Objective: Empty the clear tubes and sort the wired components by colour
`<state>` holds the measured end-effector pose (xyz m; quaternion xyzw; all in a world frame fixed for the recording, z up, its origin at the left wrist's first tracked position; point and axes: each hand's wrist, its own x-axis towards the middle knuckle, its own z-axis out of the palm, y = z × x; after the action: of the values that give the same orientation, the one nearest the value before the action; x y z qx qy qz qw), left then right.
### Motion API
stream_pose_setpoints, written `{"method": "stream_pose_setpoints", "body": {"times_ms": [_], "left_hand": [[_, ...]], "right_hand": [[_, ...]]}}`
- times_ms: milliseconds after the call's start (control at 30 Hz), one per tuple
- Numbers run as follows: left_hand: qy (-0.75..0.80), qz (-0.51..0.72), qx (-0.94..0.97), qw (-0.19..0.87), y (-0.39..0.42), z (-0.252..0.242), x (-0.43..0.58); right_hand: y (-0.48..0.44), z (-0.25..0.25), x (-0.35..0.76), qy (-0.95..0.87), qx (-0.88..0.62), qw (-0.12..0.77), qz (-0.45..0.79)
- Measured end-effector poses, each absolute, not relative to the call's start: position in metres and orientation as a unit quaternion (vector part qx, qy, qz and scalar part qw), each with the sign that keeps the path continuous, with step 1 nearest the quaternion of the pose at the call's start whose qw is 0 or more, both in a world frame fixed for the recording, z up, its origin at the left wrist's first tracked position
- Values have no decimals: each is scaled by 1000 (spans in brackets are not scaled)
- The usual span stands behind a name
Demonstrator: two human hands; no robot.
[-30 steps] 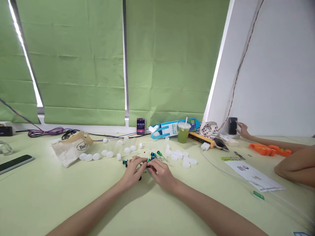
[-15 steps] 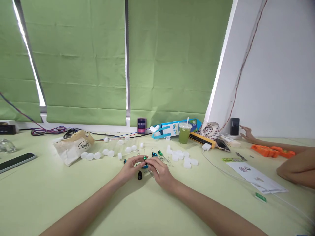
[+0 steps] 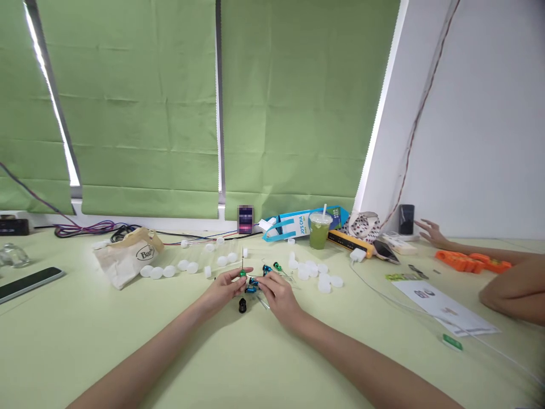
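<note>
My left hand (image 3: 225, 288) pinches a small green metal piece (image 3: 242, 274), from which a thin rod stands upright. To its right, my right hand (image 3: 277, 292) has thumb and fingers pressed together; what they hold, if anything, is too small to make out. Blue and black metal pieces (image 3: 251, 289) lie between the hands, close to the right fingertips. A black knob-like piece (image 3: 242, 305) stands on the table just below my hands. Behind my right hand are another blue piece (image 3: 267, 269), a second green piece (image 3: 277, 265) and thin metal rods, partly hidden.
White round caps (image 3: 156, 272) and clear tubes lie behind my left hand; more white caps (image 3: 324, 283) are at right. Beyond stand a paper bag (image 3: 128, 258) and a green drink cup (image 3: 319, 233). Another person's arm (image 3: 477, 248) rests at far right, near orange pieces (image 3: 457, 261).
My left hand has moved slightly left with the green piece, and my hands, together before, are now a little apart. More of the blue pieces shows between them.
</note>
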<state>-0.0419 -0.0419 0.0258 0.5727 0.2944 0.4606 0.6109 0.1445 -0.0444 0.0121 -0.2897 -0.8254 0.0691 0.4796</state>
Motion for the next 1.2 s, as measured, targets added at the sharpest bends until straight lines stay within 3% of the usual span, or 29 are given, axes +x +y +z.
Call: {"method": "stream_pose_setpoints", "body": {"times_ms": [867,1033,1200], "left_hand": [[344,432,658,511,-43,24,-39],[357,433,682,468,-45,25,-38],[333,446,732,394,-44,21,-38]], "right_hand": [[-48,16,142,-831,-343,437,37],[-50,17,142,-819,-355,442,86],[-46,15,141,-793,-359,436,230]]}}
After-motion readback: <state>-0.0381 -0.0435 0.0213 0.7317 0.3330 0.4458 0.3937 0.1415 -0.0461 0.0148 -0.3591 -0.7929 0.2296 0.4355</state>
